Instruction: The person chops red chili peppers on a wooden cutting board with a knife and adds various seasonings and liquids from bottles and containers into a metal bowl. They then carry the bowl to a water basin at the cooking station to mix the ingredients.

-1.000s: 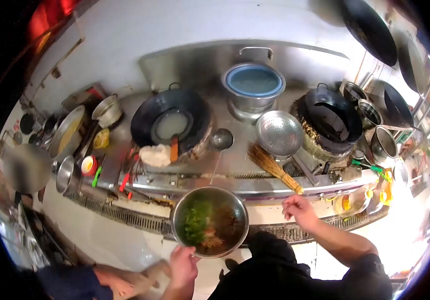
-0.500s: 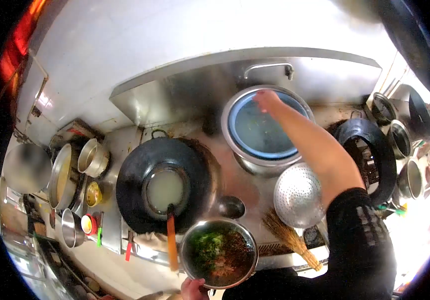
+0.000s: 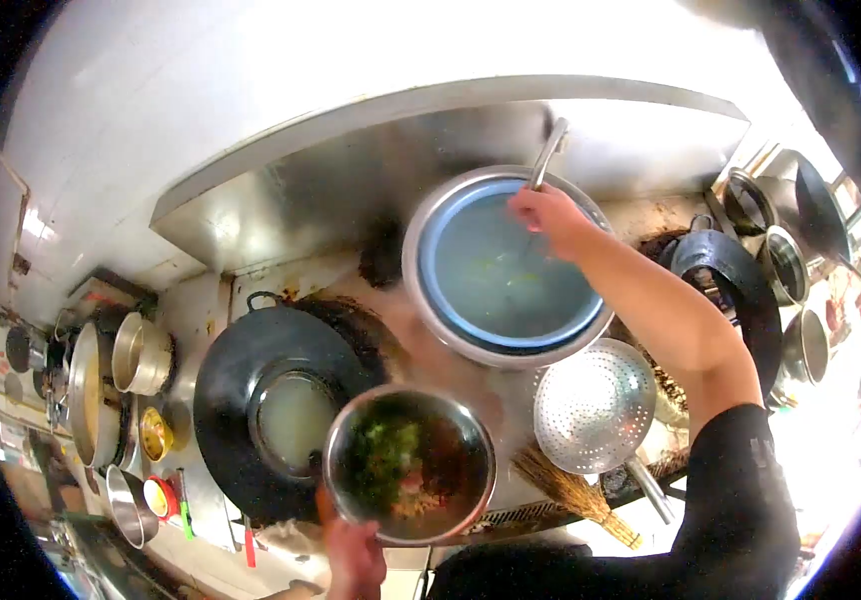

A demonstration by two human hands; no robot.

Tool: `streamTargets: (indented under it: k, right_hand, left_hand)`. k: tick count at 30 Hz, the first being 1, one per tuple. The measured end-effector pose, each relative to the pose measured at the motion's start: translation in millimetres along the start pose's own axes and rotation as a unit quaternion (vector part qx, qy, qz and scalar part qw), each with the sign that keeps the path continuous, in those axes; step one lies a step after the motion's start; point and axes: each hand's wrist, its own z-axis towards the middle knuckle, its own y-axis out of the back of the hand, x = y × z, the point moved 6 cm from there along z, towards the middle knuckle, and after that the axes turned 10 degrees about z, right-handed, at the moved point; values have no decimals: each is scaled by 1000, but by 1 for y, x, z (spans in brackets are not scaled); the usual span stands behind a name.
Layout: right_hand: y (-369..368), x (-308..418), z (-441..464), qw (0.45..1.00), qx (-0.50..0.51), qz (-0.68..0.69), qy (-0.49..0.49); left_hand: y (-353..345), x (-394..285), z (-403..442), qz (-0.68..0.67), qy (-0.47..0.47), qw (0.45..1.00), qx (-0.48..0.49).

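My left hand grips the near-left rim of a steel bowl, tilted toward me, with chopped green herbs and reddish-brown seasoning in it. The bowl overlaps the right edge of a black wok holding cloudy liquid. My right hand is closed at the lower end of a metal faucet, above a blue-rimmed basin. Cloudy water with small green bits fills that basin, which sits inside a larger steel pot. The fingertips are partly hidden.
A perforated strainer and a straw brush lie right of the bowl. Another dark wok and several steel pots stand farther right. More pots, a yellow container and a red-rimmed cup are at left.
The faucet spout has swung toward me, to my right hand. My left hand has raised the bowl up and left, toward the wok. The head view has shifted.
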Motion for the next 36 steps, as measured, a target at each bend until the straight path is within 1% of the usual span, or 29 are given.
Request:
streamTargets:
  k: [2, 3, 5, 7, 9, 11, 12, 13, 15, 16, 19, 22, 25, 30, 33, 36]
  right_hand:
    - [28, 7, -22, 999, 41, 25, -6]
    - [42, 4, -34, 999, 37, 25, 0]
    - [60, -23, -70, 994, 38, 96, -20]
    - [33, -27, -144, 989, 93, 67, -98]
    - [20, -47, -191, 960, 159, 141, -181]
    - [5, -34, -220, 971, 169, 82, -145]
    - [9, -29, -218, 981, 150, 48, -111]
    - [22, -32, -212, 981, 131, 9, -141]
    - [43, -42, -187, 971, 91, 113, -188]
    - [53, -46, -171, 976, 60, 119, -174]
    - [68, -43, -142, 985, -1, 61, -164]
    - [74, -29, -127, 988, -28, 67, -134]
    - [82, -24, -112, 992, -31, 56, -105]
    - [86, -13, -105, 993, -27, 57, -99]
    - [89, -10, -104, 994, -42, 52, -92]
    - [92, -10, -103, 995, -50, 37, -82]
  left_hand:
    - [-49, -43, 6, -84, 58, 993, 51]
    - [-61, -54, 10, -84, 55, 993, 57]
    - [-85, -67, 14, -62, 66, 990, 108]
    - [-114, -85, 24, -44, 73, 989, 118]
    - [-145, -97, 33, -18, 77, 986, 145]
    - [-180, -105, 46, -22, 60, 982, 179]
    - [-196, -111, 55, 2, 50, 987, 156]
    - [-211, -104, 75, -2, 79, 982, 173]
    - [-243, -109, 99, 25, 90, 980, 175]
    - [-259, -109, 112, 18, 84, 978, 192]
    - [-303, -110, 146, 43, 84, 970, 224]
    - [-329, -118, 159, 52, 57, 975, 209]
    - [-343, -127, 163, 44, 32, 975, 216]
    - [-354, -129, 173, 53, 42, 977, 202]
    - [-359, -125, 178, 48, 54, 975, 210]
    - [-364, -125, 177, 38, 44, 971, 230]
